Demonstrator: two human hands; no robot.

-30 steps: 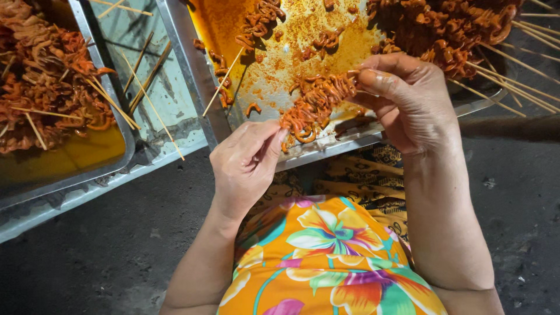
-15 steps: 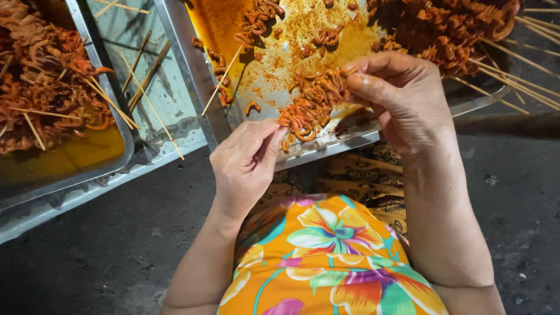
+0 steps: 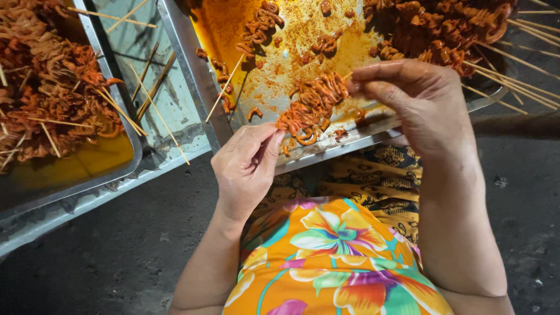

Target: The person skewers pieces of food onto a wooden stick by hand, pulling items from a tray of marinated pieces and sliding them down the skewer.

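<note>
Nearest the camera, bright floral orange clothing (image 3: 326, 262) and both forearms reaching up toward the trays. Left hand (image 3: 245, 169) sits lower-left of the work, fingers pinched shut on the near end of a loaded skewer (image 3: 312, 108), thumb against fingertips right at the lowest curled pieces. Right hand (image 3: 417, 102) is up and to the right, fingertips closed on the far end of the same skewer, just beside the top pieces. So the skewer's long axis runs diagonally, lower-left to upper-right, spanning between the two grips; the reddish marinated curls are bunched along its middle, held just above the oily floor of the metal tray (image 3: 186, 64), cannot tell if touching. Left hand is nearer the body, right hand nearer the pile. Beyond the right hand, a heap of finished skewers (image 3: 443, 35) with bare stick ends fanning out right. Loose marinated pieces (image 3: 259, 23) lie scattered on the tray's far side. Far left, a second tray (image 3: 99, 175) holds more skewered meat; between the trays, spare bamboo sticks (image 3: 154, 96) lie loose.
</note>
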